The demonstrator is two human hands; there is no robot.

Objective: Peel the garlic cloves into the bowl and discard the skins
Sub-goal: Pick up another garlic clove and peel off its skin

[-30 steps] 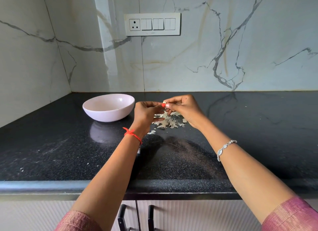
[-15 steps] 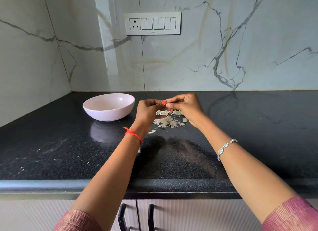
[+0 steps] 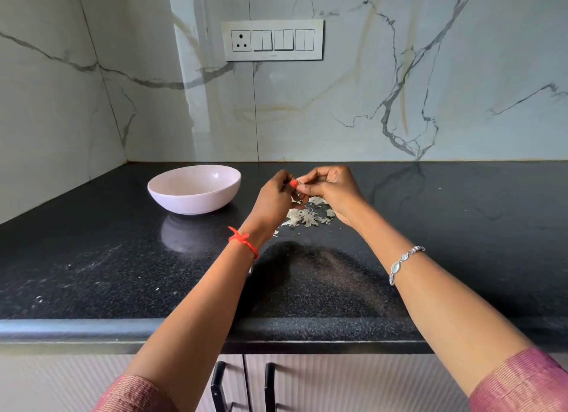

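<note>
My left hand point(image 3: 275, 199) and my right hand point(image 3: 333, 192) meet fingertip to fingertip above the black counter. Together they pinch a small garlic clove point(image 3: 299, 182), mostly hidden by the fingers. A thin curl of skin point(image 3: 299, 200) hangs below the fingers. Under the hands lies a heap of pale garlic skins point(image 3: 307, 216). To the left of the hands a pale pink bowl point(image 3: 194, 188) stands on the counter; what it holds cannot be seen from here.
The black granite counter point(image 3: 445, 227) runs to marble walls at the back and left. A switch panel point(image 3: 273, 39) is on the back wall. Its rounded front edge point(image 3: 92, 328) sits above cabinet doors with black handles point(image 3: 242, 384).
The hands stay together over the skins. The fingers have shifted on the clove and a strip of skin now hangs beneath them.
</note>
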